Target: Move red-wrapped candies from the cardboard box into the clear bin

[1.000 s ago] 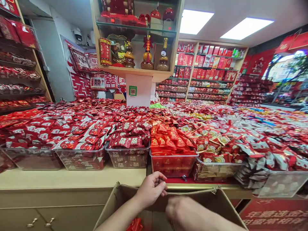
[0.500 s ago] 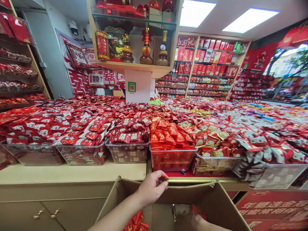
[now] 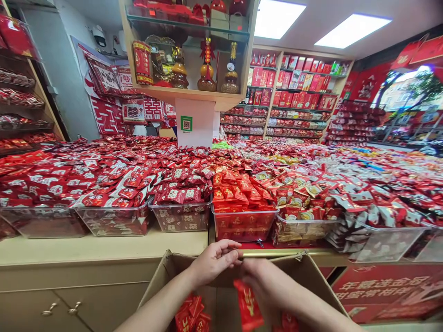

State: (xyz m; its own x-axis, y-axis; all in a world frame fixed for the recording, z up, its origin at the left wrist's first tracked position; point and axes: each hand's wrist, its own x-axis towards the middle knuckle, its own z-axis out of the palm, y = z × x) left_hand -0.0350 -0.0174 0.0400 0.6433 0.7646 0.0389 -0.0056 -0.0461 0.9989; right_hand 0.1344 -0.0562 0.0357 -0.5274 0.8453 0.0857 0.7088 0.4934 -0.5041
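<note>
My left hand [image 3: 216, 262] hovers over the cardboard box [image 3: 155, 281], its fingers curled together; what they hold, if anything, is hidden. Close beside its fingertips is my right hand [image 3: 261, 279], blurred and bent down into the box. A red packet with gold print [image 3: 248, 306] hangs from my right hand's fingers, which are partly hidden. Inside the box at the left lies a small heap of red packets [image 3: 192, 316]. More red [image 3: 289, 322] shows under my right wrist.
Behind the box, a counter [image 3: 104, 249] bears clear bins of packets, among them a bin of bright red packets [image 3: 244, 226]. A small dark metal object [image 3: 259, 242] lies before that bin. A glass-shelved cabinet [image 3: 187, 94] overhangs the counter. Cupboard doors [image 3: 31, 309] stand at the lower left.
My right hand has risen from the bottom of the box toward my left hand, with a red packet. My left hand has stayed nearly in place. The view has shifted slightly.
</note>
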